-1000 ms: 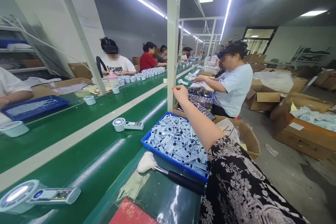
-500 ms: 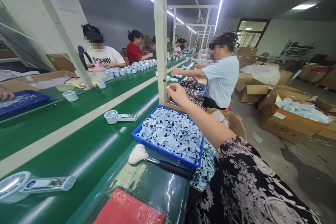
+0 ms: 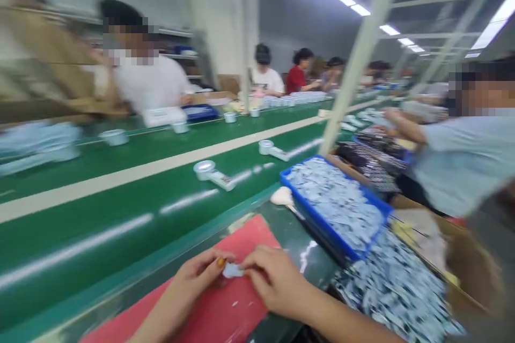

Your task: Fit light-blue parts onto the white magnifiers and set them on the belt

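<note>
Blue tray point(image 3: 376, 204), rectangular, heaped with small pale-blue plastic parts; more parts piled just beside it. Open cardboard box point(image 3: 466, 257) holds papers. Left hand point(image 3: 201, 273) and right hand point(image 3: 277, 278): fingers pinch a small pale-blue piece point(image 3: 233, 270) between them, over flat red mat point(image 3: 237, 311) on glossy dark-green surface point(image 3: 285, 228).

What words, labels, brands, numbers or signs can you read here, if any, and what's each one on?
None can be read.
Dark print on a distant white T-shirt: too small and blurred.
Held pale blue piece: any marking too blurred.
Nearer round-headed device: likewise.
</note>
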Action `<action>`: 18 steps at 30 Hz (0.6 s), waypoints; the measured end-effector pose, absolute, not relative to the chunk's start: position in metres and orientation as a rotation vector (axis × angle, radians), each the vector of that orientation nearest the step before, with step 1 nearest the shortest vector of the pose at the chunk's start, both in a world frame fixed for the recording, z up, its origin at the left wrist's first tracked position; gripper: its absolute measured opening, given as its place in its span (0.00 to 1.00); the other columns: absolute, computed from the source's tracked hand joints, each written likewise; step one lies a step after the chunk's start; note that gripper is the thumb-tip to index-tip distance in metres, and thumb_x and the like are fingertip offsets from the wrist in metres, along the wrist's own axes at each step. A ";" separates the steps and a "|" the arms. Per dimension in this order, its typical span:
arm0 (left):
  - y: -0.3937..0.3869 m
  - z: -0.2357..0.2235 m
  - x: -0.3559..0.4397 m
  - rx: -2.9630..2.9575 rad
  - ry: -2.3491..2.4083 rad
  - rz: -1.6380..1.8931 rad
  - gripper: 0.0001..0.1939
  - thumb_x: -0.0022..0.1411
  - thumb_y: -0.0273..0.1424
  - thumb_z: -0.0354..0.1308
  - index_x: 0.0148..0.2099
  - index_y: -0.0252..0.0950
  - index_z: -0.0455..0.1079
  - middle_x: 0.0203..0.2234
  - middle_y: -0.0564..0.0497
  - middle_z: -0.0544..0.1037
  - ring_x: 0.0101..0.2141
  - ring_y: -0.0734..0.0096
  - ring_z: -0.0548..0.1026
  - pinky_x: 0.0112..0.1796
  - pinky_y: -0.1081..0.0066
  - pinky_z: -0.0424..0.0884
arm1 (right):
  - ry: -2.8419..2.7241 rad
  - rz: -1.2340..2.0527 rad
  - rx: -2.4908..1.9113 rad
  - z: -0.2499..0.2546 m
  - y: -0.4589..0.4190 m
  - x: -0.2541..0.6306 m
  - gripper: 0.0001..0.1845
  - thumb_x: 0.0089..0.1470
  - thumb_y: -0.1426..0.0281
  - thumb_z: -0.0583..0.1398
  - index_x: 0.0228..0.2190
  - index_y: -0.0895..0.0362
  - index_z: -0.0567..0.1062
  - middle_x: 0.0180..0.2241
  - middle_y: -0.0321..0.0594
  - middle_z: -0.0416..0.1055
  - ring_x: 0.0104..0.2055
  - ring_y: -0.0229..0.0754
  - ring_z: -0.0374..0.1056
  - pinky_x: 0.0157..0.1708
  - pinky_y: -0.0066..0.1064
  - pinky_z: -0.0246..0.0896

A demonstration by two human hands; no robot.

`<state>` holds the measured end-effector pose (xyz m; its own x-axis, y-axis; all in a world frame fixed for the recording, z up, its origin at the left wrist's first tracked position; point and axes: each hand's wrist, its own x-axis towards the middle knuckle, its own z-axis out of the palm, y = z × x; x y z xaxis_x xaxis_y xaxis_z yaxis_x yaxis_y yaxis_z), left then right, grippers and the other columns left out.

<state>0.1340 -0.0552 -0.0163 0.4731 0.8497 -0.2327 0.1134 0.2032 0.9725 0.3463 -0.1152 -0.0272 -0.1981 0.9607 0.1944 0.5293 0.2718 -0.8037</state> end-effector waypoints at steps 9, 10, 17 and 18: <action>-0.014 0.040 -0.108 2.015 2.071 0.768 0.29 0.63 0.44 0.50 0.56 0.28 0.71 0.56 0.34 0.71 0.59 0.45 0.67 0.63 0.46 0.60 | -2.203 0.637 -1.346 -0.041 -0.124 0.326 0.12 0.64 0.65 0.52 0.36 0.49 0.75 0.37 0.42 0.75 0.36 0.47 0.74 0.36 0.41 0.71; -0.009 0.043 -0.135 2.014 2.184 0.764 0.28 0.63 0.42 0.49 0.56 0.25 0.70 0.58 0.32 0.69 0.61 0.43 0.64 0.65 0.44 0.56 | -2.221 0.591 -1.330 -0.046 -0.126 0.325 0.10 0.64 0.64 0.54 0.38 0.48 0.76 0.38 0.42 0.75 0.37 0.47 0.75 0.36 0.40 0.73; -0.027 0.040 -0.255 1.951 2.653 0.563 0.28 0.71 0.41 0.38 0.51 0.25 0.72 0.52 0.48 0.72 0.62 0.33 0.59 0.58 0.42 0.63 | -2.246 0.307 -1.253 -0.080 -0.125 0.328 0.08 0.61 0.61 0.61 0.42 0.45 0.77 0.40 0.41 0.77 0.40 0.48 0.77 0.38 0.37 0.75; -0.030 0.038 -0.262 1.967 2.655 0.541 0.28 0.70 0.42 0.39 0.50 0.26 0.72 0.50 0.49 0.73 0.60 0.33 0.62 0.56 0.42 0.65 | -2.240 0.330 -1.268 -0.079 -0.126 0.327 0.07 0.63 0.61 0.60 0.42 0.44 0.77 0.40 0.41 0.77 0.40 0.47 0.76 0.38 0.37 0.75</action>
<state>-0.2619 -0.0297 0.0385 -0.2956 0.8887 0.3506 0.9550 0.2654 0.1327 0.3270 -0.1258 -0.0787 -0.4114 0.8482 0.3335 0.7162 0.5272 -0.4574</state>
